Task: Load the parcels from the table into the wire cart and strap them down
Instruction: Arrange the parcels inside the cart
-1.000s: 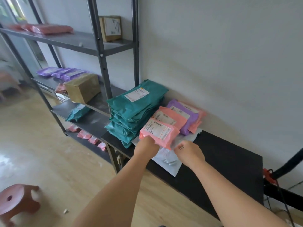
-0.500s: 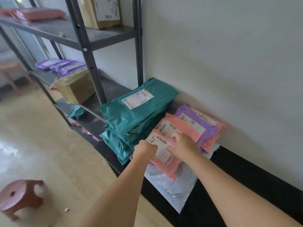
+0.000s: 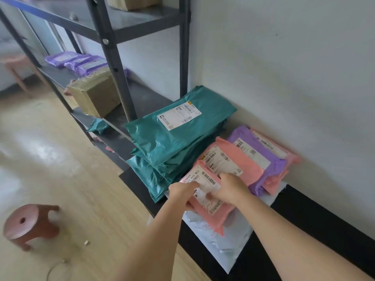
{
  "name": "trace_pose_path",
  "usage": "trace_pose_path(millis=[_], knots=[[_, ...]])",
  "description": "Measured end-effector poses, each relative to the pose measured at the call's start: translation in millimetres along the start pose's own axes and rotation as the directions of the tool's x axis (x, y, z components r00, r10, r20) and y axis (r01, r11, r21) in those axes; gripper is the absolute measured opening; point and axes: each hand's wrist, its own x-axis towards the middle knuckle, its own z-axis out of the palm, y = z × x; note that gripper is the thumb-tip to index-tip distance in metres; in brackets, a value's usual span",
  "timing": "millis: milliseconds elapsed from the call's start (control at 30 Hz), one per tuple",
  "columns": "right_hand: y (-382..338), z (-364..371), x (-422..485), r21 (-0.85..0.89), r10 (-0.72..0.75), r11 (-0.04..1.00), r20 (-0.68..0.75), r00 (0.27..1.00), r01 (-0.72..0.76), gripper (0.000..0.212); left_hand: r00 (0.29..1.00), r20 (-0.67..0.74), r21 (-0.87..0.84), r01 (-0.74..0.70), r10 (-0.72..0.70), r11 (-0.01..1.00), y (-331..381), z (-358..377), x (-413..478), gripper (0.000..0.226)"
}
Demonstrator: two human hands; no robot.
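Both hands have closed on the near pink parcel [image 3: 215,222], which lies on a white mailer [image 3: 227,244] near the table [image 3: 304,220] edge. The left hand [image 3: 182,190] pinches its corner and the right hand [image 3: 230,189] curls over its label, which reads "B26 W04". Lifting could drag the slick mailer off the edge. The label on the teal stack [image 3: 172,145] is too small to read. No cart is in view.

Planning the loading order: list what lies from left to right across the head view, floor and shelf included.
Stool → cardboard box → green parcel stack → nearest pink parcel → purple parcel.
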Motion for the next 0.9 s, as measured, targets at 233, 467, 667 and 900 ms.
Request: trace_pose_path(millis=[233, 467, 667, 900], knots=[[-3, 6, -1, 0.092, 0.047, 0.995, -0.019, 0.999, -0.046, 0.062, 1.000, 0.002, -0.105, 0.031, -0.031, 0.994, -3, -6, 1, 0.044], [-5, 14, -7, 0.305, 0.151, 0.938, 0.068, 0.986, -0.165, 0.067, 0.999, 0.021, -0.091, 0.029, -0.027, 0.995, -2, -12, -7, 0.032], [-3, 8, -13, 0.530, 0.176, 0.819, 0.132, 0.975, -0.220, 0.067, 0.995, 0.095, -0.098, 0.015, -0.005, 0.995, 2, -21, -14, 0.035], [14, -15, -19, 0.713, 0.197, 0.667, 0.112, 0.974, -0.217, 0.035, 0.947, 0.318, 0.039, -0.068, 0.052, 0.997, 16, -21, -24, 0.025]])
